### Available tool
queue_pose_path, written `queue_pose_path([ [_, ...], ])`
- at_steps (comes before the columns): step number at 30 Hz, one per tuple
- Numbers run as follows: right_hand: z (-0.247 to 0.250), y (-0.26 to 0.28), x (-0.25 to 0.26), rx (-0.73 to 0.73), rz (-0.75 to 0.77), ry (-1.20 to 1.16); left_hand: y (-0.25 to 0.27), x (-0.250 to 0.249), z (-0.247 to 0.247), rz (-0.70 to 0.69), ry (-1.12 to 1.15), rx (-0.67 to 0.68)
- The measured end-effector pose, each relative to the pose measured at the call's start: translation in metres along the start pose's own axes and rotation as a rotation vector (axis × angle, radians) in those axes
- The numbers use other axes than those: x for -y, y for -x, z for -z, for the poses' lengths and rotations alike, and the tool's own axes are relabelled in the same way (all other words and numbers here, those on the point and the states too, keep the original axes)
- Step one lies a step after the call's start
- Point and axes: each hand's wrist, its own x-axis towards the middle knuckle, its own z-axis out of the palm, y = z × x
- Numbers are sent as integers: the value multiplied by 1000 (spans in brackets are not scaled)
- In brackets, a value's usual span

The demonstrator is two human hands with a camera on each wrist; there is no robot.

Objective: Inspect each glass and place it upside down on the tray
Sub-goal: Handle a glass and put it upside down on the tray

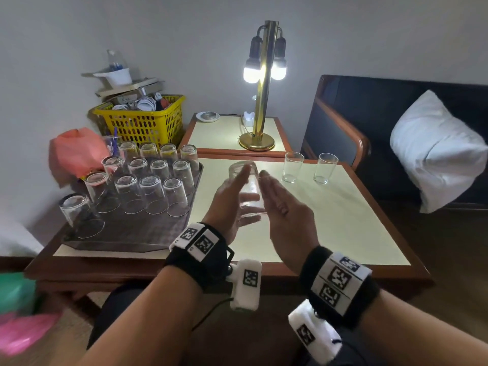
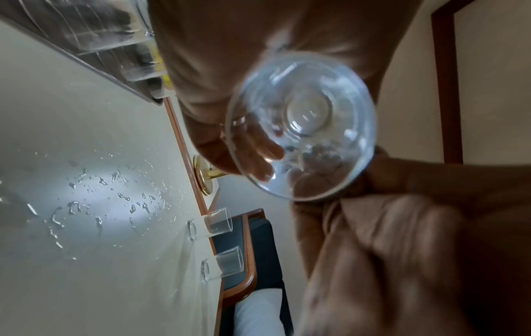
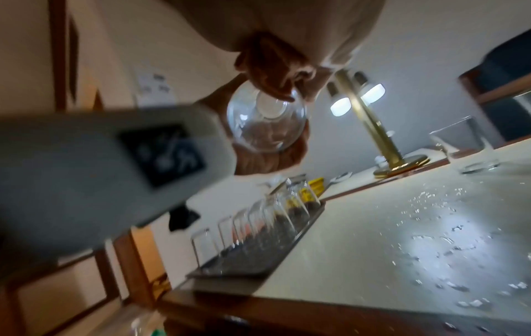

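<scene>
A clear empty glass point(image 1: 249, 191) is pressed between my two palms above the middle of the table. Fingers of my left hand point(image 1: 229, 196) and right hand point(image 1: 280, 204) lie straight along its sides. Its wide mouth point(image 2: 301, 127) faces back toward my wrists and its base points away point(image 3: 265, 122). On the left the dark tray point(image 1: 148, 233) carries several glasses upside down point(image 1: 153, 194). Two upright glasses point(image 1: 292, 167) point(image 1: 325, 168) stand at the table's far right edge.
Water drops point(image 2: 115, 200) spot the pale tabletop point(image 1: 330, 220). A lit brass lamp point(image 1: 260, 101) stands on the nightstand behind. A yellow basket point(image 1: 142, 122) and an orange bag point(image 1: 76, 151) sit behind the tray. A dark sofa with a white pillow point(image 1: 435, 151) is on the right.
</scene>
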Motion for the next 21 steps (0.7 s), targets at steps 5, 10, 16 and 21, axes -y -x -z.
queue_pose_path([
  [5,37,-42,21,160,75,221,15,15,-1,-246,-351,-2],
  [10,52,-39,26,429,323,652,22,34,15,-453,-681,-166],
  [16,43,-31,20,390,475,731,30,36,7,-485,-775,-275],
  [21,44,-32,17,337,493,741,39,42,1,-479,-736,-269],
])
